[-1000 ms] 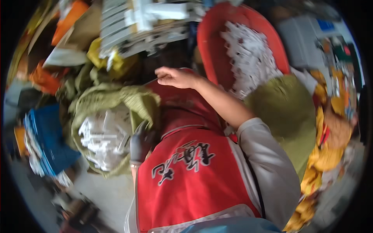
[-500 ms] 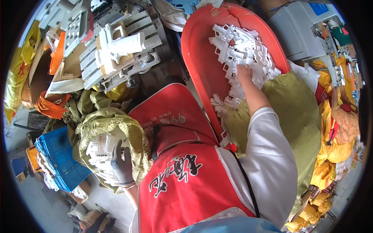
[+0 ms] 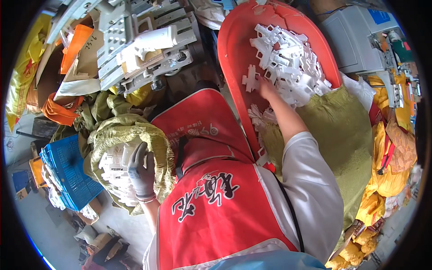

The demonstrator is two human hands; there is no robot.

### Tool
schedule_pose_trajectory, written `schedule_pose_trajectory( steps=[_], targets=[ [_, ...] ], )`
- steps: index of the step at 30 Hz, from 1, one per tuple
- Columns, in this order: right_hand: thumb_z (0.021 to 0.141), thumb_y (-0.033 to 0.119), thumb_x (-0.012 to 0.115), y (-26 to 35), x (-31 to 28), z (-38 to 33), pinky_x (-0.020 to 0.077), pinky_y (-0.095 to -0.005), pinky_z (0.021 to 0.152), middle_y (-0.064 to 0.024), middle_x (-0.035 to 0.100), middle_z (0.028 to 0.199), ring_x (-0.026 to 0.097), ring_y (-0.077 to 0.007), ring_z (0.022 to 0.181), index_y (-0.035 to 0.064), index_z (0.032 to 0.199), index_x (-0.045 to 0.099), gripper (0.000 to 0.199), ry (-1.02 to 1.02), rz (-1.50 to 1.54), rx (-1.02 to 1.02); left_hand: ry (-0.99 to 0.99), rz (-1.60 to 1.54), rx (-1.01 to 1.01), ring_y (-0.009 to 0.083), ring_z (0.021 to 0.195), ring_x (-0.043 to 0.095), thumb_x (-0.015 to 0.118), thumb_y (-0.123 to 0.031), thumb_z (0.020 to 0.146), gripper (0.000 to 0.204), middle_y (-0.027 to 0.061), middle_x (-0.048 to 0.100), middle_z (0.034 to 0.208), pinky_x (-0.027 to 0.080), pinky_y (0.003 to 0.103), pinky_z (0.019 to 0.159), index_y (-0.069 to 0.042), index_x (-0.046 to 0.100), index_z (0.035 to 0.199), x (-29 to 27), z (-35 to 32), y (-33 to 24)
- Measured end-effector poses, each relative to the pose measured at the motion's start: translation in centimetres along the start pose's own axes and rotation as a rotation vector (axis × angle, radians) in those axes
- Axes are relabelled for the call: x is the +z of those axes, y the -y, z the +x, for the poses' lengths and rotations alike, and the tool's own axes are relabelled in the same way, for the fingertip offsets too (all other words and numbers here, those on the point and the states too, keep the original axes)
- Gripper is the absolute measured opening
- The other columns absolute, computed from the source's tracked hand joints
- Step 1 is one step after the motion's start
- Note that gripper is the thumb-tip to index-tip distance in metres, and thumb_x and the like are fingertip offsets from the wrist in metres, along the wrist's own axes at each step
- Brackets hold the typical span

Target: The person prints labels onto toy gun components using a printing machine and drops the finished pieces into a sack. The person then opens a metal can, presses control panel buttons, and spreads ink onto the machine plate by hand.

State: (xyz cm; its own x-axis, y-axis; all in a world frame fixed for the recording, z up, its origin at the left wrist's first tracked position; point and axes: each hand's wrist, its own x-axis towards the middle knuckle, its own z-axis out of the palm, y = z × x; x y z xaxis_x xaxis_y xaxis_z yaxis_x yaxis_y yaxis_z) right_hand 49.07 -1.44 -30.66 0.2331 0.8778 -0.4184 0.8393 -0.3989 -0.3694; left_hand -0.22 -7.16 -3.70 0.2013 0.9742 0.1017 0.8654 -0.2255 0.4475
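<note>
Part (image 3: 249, 79) gripped by right hand (image 3: 265, 86), near left edge of red tub (image 3: 237, 49); left hand (image 3: 141, 173) unclenched, over sack (image 3: 163, 146).

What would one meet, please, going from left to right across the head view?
Blue crate → gloved left hand → held white part → right hand → yellow bags at far right.

One red tub (image 3: 235, 54), one blue crate (image 3: 72, 173), one open green sack (image 3: 164, 150), one red apron (image 3: 225, 229), one grey glove (image 3: 142, 177), many white plastic pieces (image 3: 288, 56), too heaped for exact counting
</note>
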Motion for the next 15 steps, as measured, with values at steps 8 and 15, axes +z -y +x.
schedule_pose_trajectory(
  steps=[8,15],
  targets=[
    [0.084,0.023,0.056,1.7,4.2,-2.0,0.0482,-0.0486,0.091,-0.0114,0.05,0.135,0.055,-0.0378,0.115,0.0121,0.136,0.041,0.055,-0.241,-0.136,0.08,-0.199,-0.044,0.13,0.0335,0.093,0.065,0.066,-0.006,0.081,0.028,0.0165,0.068,0.105,0.052,0.039,0.081,-0.003,0.066,0.108,-2.9,3.9,-0.2],
    [0.08,0.019,0.068,-0.8,0.1,0.1,0.0492,-0.0422,0.079,-0.0209,0.057,0.115,0.062,-0.0329,0.094,0.0031,0.131,0.046,0.058,-0.394,0.441,-0.191,-0.229,-0.208,0.181,0.0327,0.099,0.064,0.068,-0.011,0.081,0.03,0.0157,0.066,0.11,0.051,0.038,0.086,-0.004,0.066,0.11,-6.9,11.5,-1.6]
  ],
)
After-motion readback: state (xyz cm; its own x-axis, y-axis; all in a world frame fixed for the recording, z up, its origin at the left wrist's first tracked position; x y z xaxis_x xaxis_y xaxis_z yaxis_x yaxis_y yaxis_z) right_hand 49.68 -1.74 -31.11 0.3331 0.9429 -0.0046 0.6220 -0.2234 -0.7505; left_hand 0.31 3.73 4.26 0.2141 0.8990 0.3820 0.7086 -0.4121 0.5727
